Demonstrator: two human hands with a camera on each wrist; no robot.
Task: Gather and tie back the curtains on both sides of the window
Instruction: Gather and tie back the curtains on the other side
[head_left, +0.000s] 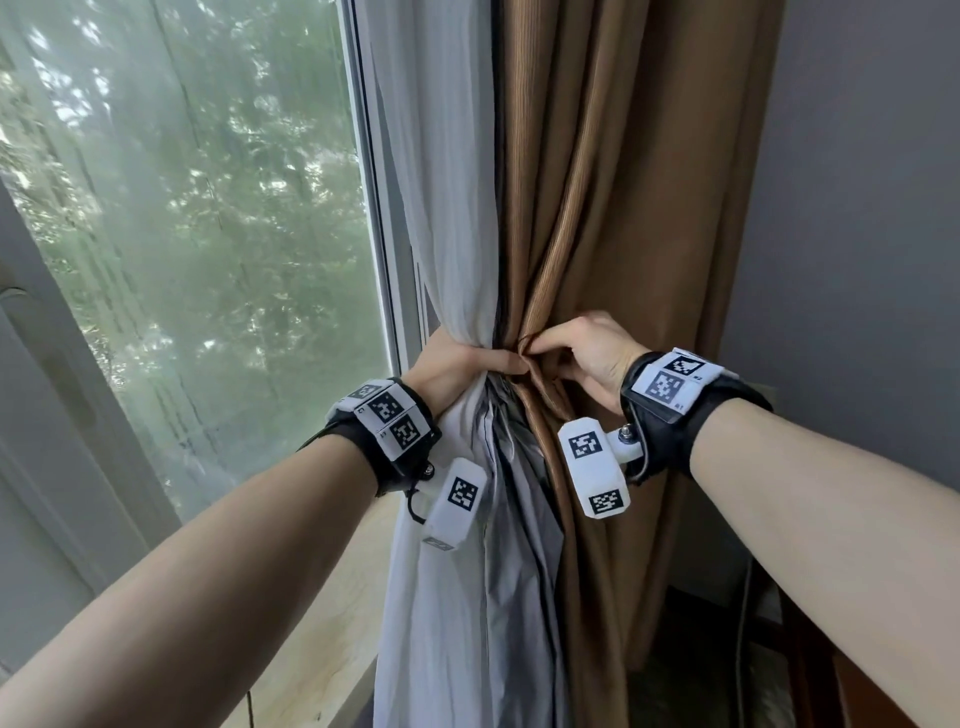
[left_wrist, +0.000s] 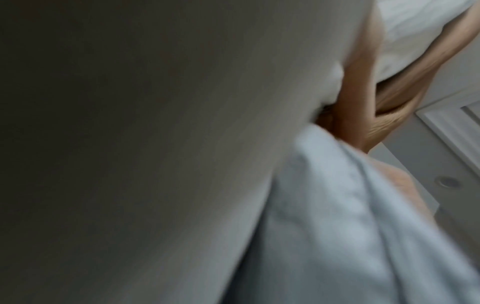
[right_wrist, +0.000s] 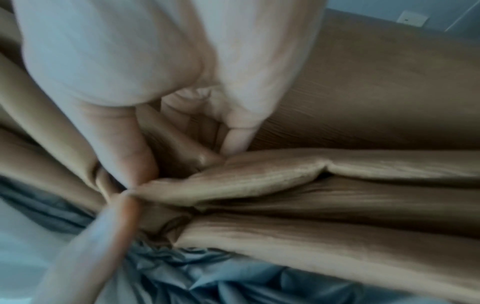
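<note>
A white sheer curtain (head_left: 441, 208) and a brown curtain (head_left: 597, 182) with grey lining (head_left: 519, 519) hang bunched together right of the window. My left hand (head_left: 483, 362) wraps round the bunch at its narrow waist from the left. My right hand (head_left: 571, 348) comes from the right, its thumb and fingers (right_wrist: 135, 160) pinching a brown strip of fabric (right_wrist: 233, 183) at the waist. Whether that strip is a tie band or a curtain fold I cannot tell. The left wrist view is blurred, mostly pale cloth (left_wrist: 337, 226) with brown curtain (left_wrist: 400, 98) beyond.
The window pane (head_left: 208, 234) and its white frame (head_left: 384, 249) fill the left. A grey wall (head_left: 857, 208) stands close on the right, a pale wooden sill (head_left: 322, 649) lies below, and a cable (head_left: 745, 613) hangs at the lower right.
</note>
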